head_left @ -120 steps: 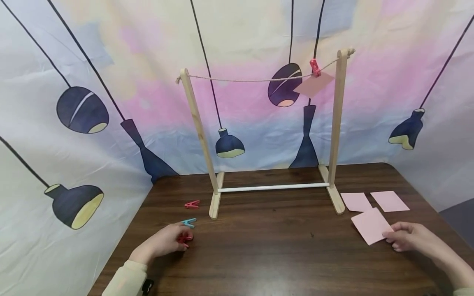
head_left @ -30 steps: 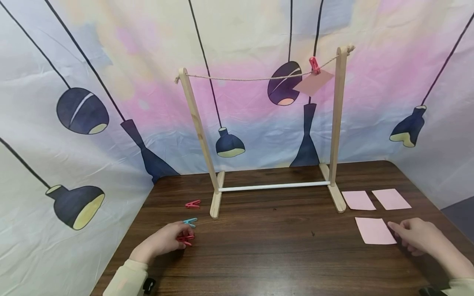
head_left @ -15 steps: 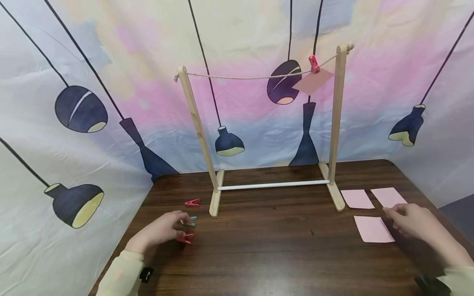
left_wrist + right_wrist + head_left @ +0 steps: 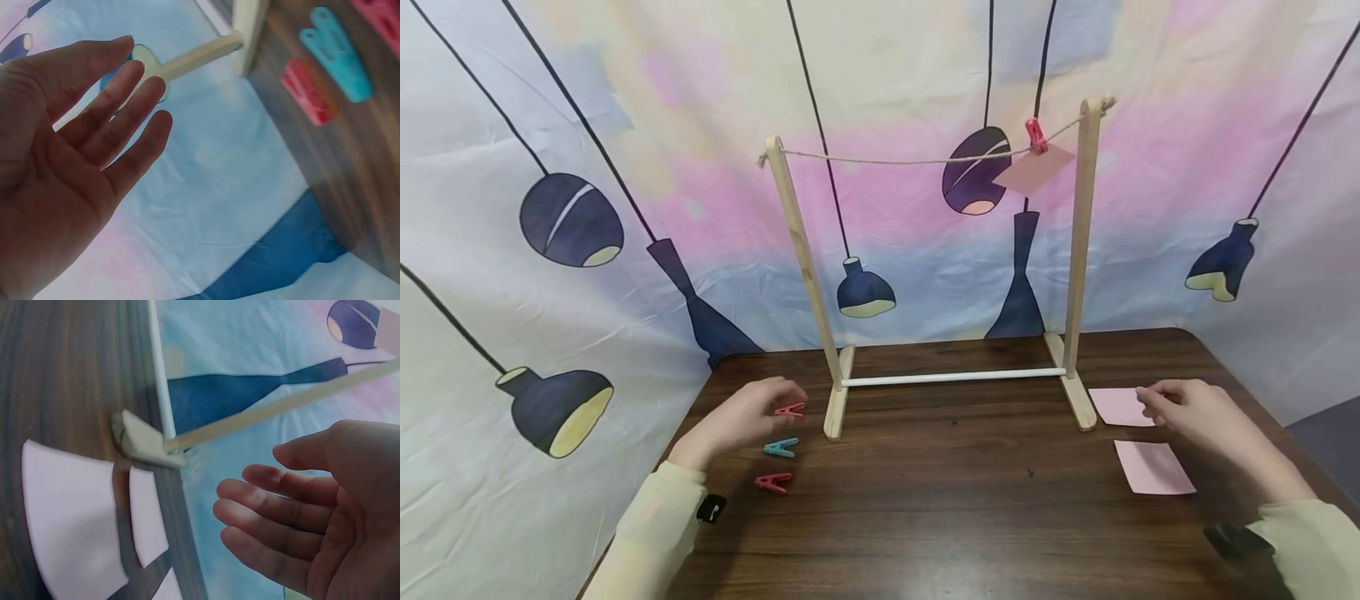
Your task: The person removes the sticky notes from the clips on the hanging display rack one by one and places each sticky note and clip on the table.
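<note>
My left hand [image 4: 747, 417] hovers over the far red clothespin [image 4: 789, 410] on the table. In the left wrist view its fingers [image 4: 119, 94] are loosely bent and hold nothing. Nearer lie a blue clothespin [image 4: 781, 447] and another red clothespin [image 4: 772, 482]. On the other side, my right hand [image 4: 1198, 421] is above the pink paper squares, fingers relaxed with nothing in them. One pink square [image 4: 1116, 407] lies beside the rack's foot, another pink square [image 4: 1153, 468] in front. The third paper [image 4: 167, 589] shows partly in the right wrist view; my hand hides it in the head view.
A wooden rack [image 4: 1080, 250] with a string [image 4: 895, 160] across its top stands at the back of the table [image 4: 955, 517]. A red clothespin [image 4: 1036, 133] holds a pink sheet [image 4: 1036, 171] on the string. Behind hangs a lamp-patterned cloth [image 4: 925, 250].
The front paper, earlier held by my right hand, now lies flat, and that hand has moved up and left. My left hand has left the near red clothespin and moved past the blue one.
</note>
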The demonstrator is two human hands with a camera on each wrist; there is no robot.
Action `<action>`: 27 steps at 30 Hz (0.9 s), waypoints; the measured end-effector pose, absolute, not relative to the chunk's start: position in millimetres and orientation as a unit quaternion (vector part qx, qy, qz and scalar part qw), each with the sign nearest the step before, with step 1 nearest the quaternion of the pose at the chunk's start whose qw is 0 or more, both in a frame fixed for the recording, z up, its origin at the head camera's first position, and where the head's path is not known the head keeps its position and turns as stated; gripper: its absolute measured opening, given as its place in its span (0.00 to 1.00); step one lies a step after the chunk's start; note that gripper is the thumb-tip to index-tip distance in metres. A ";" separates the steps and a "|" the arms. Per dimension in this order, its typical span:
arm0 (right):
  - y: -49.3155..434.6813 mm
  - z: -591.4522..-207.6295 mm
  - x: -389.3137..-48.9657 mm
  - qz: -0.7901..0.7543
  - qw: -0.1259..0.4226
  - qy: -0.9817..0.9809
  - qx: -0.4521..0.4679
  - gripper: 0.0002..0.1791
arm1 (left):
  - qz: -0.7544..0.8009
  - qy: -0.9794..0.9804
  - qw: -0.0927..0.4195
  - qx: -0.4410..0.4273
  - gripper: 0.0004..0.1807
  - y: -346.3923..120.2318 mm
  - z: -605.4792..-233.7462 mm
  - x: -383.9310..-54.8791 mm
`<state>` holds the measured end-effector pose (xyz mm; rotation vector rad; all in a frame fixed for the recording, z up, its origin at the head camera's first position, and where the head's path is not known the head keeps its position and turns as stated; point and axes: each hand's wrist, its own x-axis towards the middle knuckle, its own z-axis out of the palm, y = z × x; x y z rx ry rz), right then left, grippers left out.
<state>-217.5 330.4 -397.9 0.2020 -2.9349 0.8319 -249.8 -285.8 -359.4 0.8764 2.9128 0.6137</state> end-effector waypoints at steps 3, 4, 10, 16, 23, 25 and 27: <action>322.0 -390.6 -223.9 0.276 0.038 -0.957 0.075 0.25 | 0.193 0.939 0.000 0.286 0.13 -278.6 -350.0 -254.3; 319.4 -388.4 -226.2 0.276 0.034 -0.958 0.077 0.26 | 0.193 0.938 -0.005 0.287 0.13 -276.4 -347.0 -255.6; 305.6 -376.6 -236.6 0.274 0.024 -0.956 0.102 0.26 | 0.193 0.936 -0.027 0.294 0.13 -265.3 -331.6 -261.4; 289.4 -363.8 -245.8 0.283 0.026 -0.950 0.126 0.28 | 0.192 0.926 -0.063 0.318 0.11 -257.7 -319.5 -263.3; 273.6 -349.2 -256.5 0.290 0.027 -0.947 0.133 0.32 | 0.203 0.922 -0.094 0.316 0.17 -244.9 -303.3 -266.8; 269.2 -345.7 -259.6 0.298 0.032 -0.944 0.136 0.32 | 0.205 0.921 -0.103 0.316 0.18 -240.9 -298.4 -268.4; 264.9 -342.3 -262.6 0.311 0.038 -0.940 0.138 0.31 | 0.208 0.919 -0.112 0.317 0.19 -236.7 -293.5 -269.9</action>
